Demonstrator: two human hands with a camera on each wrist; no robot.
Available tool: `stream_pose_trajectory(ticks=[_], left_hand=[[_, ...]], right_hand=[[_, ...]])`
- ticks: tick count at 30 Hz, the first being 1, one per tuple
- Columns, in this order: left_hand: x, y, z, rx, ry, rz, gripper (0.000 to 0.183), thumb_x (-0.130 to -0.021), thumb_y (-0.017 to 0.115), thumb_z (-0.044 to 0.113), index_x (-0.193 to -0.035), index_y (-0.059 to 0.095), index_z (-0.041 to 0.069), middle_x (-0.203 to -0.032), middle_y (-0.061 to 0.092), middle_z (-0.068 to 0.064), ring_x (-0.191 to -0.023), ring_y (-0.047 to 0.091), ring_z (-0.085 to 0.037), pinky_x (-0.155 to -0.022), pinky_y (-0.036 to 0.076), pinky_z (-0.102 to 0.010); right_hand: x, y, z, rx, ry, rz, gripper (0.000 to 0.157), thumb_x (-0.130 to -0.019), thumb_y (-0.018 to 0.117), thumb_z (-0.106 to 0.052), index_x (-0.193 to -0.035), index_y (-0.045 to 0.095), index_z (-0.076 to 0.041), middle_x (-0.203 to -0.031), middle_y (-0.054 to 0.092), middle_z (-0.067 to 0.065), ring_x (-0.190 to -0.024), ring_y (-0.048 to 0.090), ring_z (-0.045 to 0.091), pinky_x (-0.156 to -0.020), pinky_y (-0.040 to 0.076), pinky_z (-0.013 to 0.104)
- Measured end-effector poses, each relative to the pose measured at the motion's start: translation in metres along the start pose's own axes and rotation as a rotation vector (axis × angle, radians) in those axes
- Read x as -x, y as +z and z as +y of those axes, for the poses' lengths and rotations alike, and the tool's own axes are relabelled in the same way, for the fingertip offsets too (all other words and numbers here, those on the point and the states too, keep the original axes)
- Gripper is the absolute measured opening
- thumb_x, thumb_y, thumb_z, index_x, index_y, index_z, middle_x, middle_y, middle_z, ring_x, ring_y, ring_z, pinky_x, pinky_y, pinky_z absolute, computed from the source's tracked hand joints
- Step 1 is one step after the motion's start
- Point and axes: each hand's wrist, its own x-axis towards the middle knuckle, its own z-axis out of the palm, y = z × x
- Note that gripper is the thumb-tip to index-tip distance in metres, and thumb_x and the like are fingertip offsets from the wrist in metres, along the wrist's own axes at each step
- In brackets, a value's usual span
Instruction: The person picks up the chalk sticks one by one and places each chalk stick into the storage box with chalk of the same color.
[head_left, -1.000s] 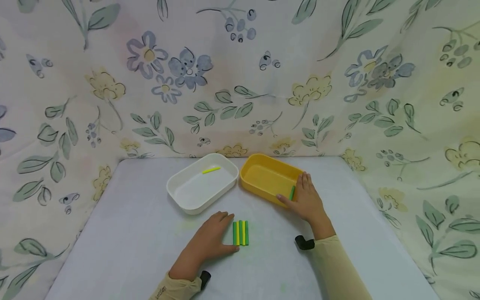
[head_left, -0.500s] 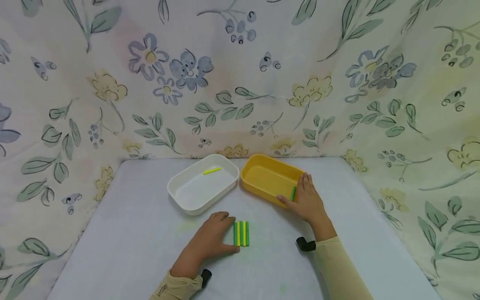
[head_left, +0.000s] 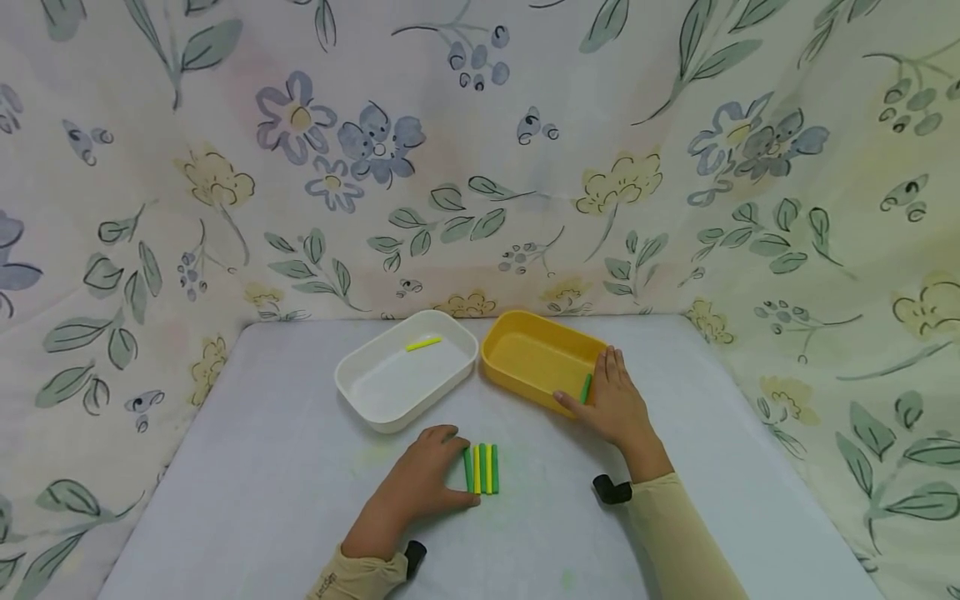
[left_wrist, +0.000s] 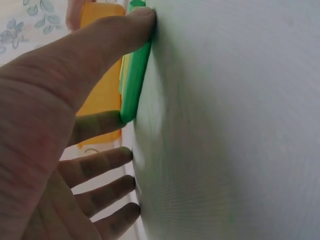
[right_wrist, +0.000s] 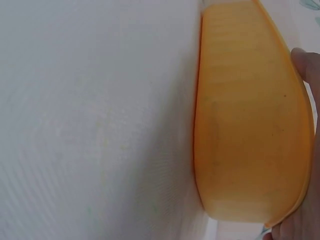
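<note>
My left hand [head_left: 420, 479] pinches the leftmost green stick [head_left: 468, 470] of a row on the white cloth. In the left wrist view, the thumb is at one end of this green stick [left_wrist: 134, 85] and the index finger at the other; the remaining fingers are extended. Beside it lie upright yellow and green sticks [head_left: 486, 468]. My right hand [head_left: 618, 404] rests on the right end of a yellow tray [head_left: 525, 387], thumb on the front rim, fingers straight along the side. Inside that tray, near the thumb, lies one green stick [head_left: 586, 389].
A white tray [head_left: 375, 408] stands left of the yellow one, holding a yellow stick [head_left: 423, 343]. Behind the table rises a floral curtain [head_left: 480, 167]. Black wrist-worn pieces are on both sleeves. Faint green marks show on the cloth.
The leftmost green stick has tilted slightly, its top shifting left away from the yellow stick beside it. Both hands have stayed nearly still, and the trays have not moved.
</note>
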Motion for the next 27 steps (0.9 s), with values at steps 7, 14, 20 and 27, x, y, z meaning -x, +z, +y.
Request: stream_pose_trajectory(ticks=[7,14,20,27], left_hand=[[0.0,-0.002,0.001,0.043,-0.013,0.015,0.081,-0.078,0.091,0.056,-0.138,0.067,0.008,-0.152,0.057,-0.017,-0.143,0.052,-0.037,-0.119,0.045,-0.055],[-0.003,-0.004,0.004,0.057,0.004,0.047,0.082,-0.078,0.092,0.056,-0.139,0.066,0.007,-0.149,0.059,-0.017,-0.139,0.056,-0.036,-0.117,0.047,-0.053],[-0.007,-0.007,0.009,0.052,0.017,0.067,0.08,-0.078,0.094,0.051,-0.139,0.066,0.007,-0.148,0.06,-0.015,-0.138,0.057,-0.034,-0.116,0.048,-0.051],[-0.012,-0.013,0.014,0.089,0.009,0.067,0.081,-0.081,0.092,0.051,-0.143,0.064,0.006,-0.15,0.059,-0.013,-0.139,0.056,-0.032,-0.117,0.048,-0.05]], right_hand=[[0.0,0.0,0.0,-0.003,0.004,-0.002,0.132,-0.091,0.044,-0.09,-0.165,0.0,0.011,-0.176,-0.007,0.026,-0.166,-0.004,0.043,-0.133,0.011,0.059],[0.001,-0.001,-0.001,0.0,0.012,0.0,0.133,-0.09,0.044,-0.091,-0.165,0.003,0.011,-0.176,-0.004,0.027,-0.166,-0.001,0.044,-0.133,0.012,0.06],[0.001,0.001,-0.001,-0.004,0.027,0.003,0.134,-0.089,0.043,-0.092,-0.165,0.002,0.011,-0.177,-0.002,0.028,-0.166,-0.003,0.042,-0.133,0.013,0.06],[0.0,0.0,-0.002,0.0,0.026,0.001,0.134,-0.089,0.043,-0.092,-0.165,0.003,0.011,-0.176,-0.003,0.027,-0.166,-0.003,0.042,-0.133,0.012,0.059]])
